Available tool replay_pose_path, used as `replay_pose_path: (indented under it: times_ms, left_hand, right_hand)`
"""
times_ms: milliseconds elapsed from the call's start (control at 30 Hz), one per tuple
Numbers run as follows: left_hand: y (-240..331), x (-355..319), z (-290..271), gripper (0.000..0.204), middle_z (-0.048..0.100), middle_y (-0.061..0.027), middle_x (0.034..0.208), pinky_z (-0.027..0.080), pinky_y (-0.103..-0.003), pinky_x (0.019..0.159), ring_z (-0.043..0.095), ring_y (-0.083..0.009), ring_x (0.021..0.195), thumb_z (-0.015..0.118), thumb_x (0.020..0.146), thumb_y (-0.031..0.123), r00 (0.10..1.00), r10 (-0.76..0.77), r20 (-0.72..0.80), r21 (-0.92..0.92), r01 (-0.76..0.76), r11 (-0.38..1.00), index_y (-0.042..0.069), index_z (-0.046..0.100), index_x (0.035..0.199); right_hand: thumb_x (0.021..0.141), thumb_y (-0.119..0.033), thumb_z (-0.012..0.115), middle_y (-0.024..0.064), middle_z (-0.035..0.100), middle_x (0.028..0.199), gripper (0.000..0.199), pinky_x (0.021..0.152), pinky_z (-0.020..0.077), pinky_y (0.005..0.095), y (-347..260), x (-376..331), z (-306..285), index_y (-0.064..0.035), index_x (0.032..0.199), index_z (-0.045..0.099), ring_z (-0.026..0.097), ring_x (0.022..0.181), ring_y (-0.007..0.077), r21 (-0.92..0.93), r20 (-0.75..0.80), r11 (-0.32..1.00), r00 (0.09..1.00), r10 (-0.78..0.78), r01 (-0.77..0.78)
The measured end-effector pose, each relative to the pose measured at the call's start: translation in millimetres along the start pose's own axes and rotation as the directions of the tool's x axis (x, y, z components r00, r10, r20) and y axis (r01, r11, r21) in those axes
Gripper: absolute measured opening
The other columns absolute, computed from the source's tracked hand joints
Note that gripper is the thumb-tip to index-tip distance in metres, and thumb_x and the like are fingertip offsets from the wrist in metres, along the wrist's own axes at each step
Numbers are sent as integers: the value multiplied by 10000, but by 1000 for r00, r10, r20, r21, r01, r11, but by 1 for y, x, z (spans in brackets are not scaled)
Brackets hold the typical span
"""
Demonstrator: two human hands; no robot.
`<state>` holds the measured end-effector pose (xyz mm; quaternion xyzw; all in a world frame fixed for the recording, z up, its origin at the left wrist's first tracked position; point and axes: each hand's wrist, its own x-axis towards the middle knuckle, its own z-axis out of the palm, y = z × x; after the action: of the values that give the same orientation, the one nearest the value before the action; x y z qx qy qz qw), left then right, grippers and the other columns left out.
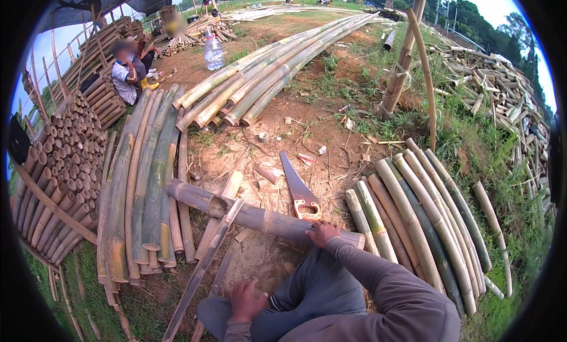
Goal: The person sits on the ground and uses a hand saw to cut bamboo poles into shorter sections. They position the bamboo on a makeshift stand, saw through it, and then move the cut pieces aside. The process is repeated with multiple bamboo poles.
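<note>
right hand (pixel 323 233) laid over the bamboo pole (pixel 277 223), grip unclear; firm pressure should curb rolling. left hand (pixel 246 302), nearside of the pole, relaxed, seemingly empty.

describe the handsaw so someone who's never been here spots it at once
Between the left row and right row of bamboo poles is dusty ground. On it, just beyond the thick pole under the person's right hand, lies the handsaw. Unlike the bamboo offcuts beside it, it has a flat, tapering blade and orange-red handle.
</note>
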<state>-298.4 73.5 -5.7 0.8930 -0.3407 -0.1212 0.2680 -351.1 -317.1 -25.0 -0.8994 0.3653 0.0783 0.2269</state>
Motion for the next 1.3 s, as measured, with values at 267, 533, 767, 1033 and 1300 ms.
replay_pose_path:
  times_ms: [267, 533, 767, 1033, 1300]
  left_hand:
    - [-22, 65, 45, 644, 679, -210, 1351, 495, -505, 1081, 628, -423, 1267, 763, 900, 467, 947, 44, 318, -141, 2, 990, 123, 645, 1432]
    - [-22, 80, 48, 681, 626, -228, 1465, 485, -485, 1121, 598, -404, 1359, 697, 964, 495, 849, -106, 517, -184, 231, 955, 115, 568, 1514]
    - [-19, 90, 56, 662, 664, -235, 1353, 514, -502, 1057, 648, -425, 1248, 702, 954, 484, 854, -44, 519, -244, 198, 949, 92, 589, 1475]
    - [-16, 93, 56, 662, 626, -244, 1432, 487, -496, 1107, 600, -424, 1330, 702, 974, 475, 844, -41, 535, -275, 220, 936, 98, 570, 1503]
    - [-31, 83, 74, 604, 698, -200, 1273, 552, -511, 972, 685, -408, 1166, 709, 943, 480, 916, -60, 397, -284, 185, 941, 161, 610, 1446]
  right_hand:
    - [980, -599, 589, 165, 587, 1540, 685, 1164, 451, 526, -16, 113, 18, -115, 1463, 626, 592, 1392, 368, -4, 170, 987, 972, 162, -164]
    - [830, -737, 750, 118, 620, 1526, 858, 1248, 341, 555, -13, 179, 45, -188, 1479, 632, 599, 1403, 317, -208, 205, 948, 937, 283, -240]
    - [919, -635, 674, 190, 703, 1332, 670, 1054, 535, 462, 33, 208, 90, -114, 1340, 693, 649, 1295, 314, -143, 42, 984, 993, 111, -104]
    - [920, -349, 733, 265, 675, 924, 394, 838, 519, 552, -87, 198, -8, -16, 1033, 557, 678, 903, 487, 65, -419, 858, 794, -440, 510]
    - [981, -239, 570, 186, 707, 1079, 239, 841, 530, 520, -190, 317, -62, -46, 1108, 632, 740, 947, 354, -585, -168, 589, 628, -760, 557]
